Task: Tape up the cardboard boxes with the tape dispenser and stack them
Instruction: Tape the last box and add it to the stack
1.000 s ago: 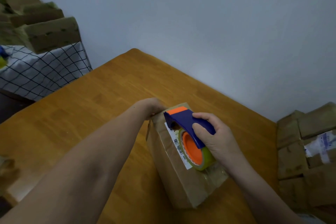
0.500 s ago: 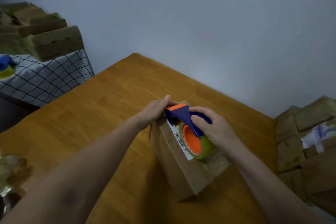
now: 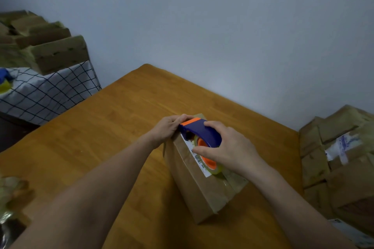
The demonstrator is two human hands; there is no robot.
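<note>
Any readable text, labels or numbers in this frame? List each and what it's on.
Nothing legible.
White barcode label on the brown cardboard box being taped: bars visible, print too small.
White label with blue print on the cardboard pile at right: blurred.
White label at bottom right edge: blurred.
No markings seen on the blue-and-orange tape dispenser.

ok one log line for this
right hand grips tape dispenser | left hand holds cardboard box end | dispenser on box
</note>
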